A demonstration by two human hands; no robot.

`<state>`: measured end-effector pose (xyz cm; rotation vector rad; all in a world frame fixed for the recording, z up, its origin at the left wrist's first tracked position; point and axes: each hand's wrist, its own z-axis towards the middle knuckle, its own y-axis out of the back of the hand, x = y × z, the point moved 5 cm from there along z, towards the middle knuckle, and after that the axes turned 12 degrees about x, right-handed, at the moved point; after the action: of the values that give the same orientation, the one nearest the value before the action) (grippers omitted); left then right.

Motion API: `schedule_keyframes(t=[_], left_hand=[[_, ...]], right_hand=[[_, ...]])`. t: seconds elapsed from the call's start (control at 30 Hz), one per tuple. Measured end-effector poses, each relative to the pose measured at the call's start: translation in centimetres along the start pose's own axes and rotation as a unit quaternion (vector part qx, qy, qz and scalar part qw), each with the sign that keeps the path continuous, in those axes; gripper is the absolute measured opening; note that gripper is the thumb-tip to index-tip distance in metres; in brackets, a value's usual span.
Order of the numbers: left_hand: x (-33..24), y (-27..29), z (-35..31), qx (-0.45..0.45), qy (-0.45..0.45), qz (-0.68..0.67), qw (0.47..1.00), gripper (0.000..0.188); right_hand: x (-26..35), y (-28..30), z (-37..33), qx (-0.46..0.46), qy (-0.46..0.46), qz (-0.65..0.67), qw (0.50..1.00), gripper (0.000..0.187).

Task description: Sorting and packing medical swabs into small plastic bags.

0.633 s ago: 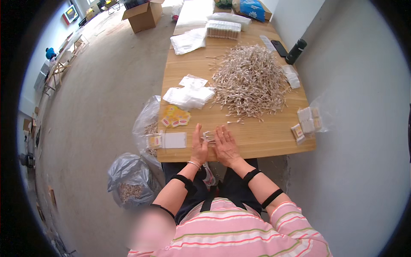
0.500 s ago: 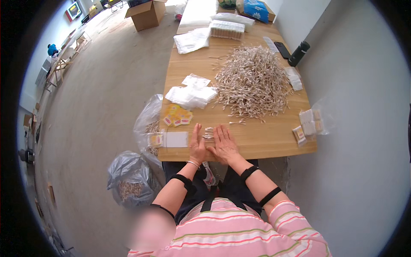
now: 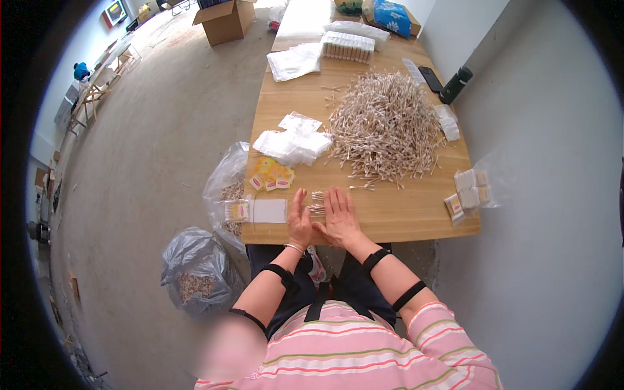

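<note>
A small bunch of cotton swabs (image 3: pixel 317 206) lies on the wooden table between my two hands, close to the front edge. On its left side my left hand (image 3: pixel 299 220) stands on edge, fingers stretched upward along the swab ends. Palm down and fingers extended, my right hand (image 3: pixel 339 216) rests flat at the bunch's right side and hides part of it. The thumbs come close together below the swabs. Left of my left hand is a white rectangular card (image 3: pixel 270 211), beside a clear packet of cotton swabs (image 3: pixel 236 211). Beyond my hands rises a large heap of loose cotton swabs (image 3: pixel 387 127).
Yellow printed cards (image 3: pixel 272 174) and clear plastic bags (image 3: pixel 292 144) lie at the left. Packed swabs (image 3: pixel 472 188) sit at the right edge. A dark bottle (image 3: pixel 455 85) and a phone (image 3: pixel 429 78) stand farther back. A grey bag (image 3: pixel 201 270) of swabs is on the floor.
My right hand has shifted very slightly, and more of the swab bunch shows between the hands. Otherwise the hands hold nearly the same place.
</note>
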<state>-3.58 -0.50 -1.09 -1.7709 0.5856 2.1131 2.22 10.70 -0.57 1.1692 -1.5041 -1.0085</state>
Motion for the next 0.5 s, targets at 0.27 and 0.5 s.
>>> schedule_keyframes(t=[0.27,0.5], left_hand=[[0.9,0.0,0.0,-0.003,0.003,-0.034,0.999,0.051],[0.5,-0.2,0.0,-0.004,0.026,-0.086,0.996,0.051]], right_hand=[[-0.6,0.0,1.6,-0.010,-0.020,-0.024,0.999,0.090],[-1.3,0.1,3.9,0.018,-0.051,0.005,0.999,0.092]])
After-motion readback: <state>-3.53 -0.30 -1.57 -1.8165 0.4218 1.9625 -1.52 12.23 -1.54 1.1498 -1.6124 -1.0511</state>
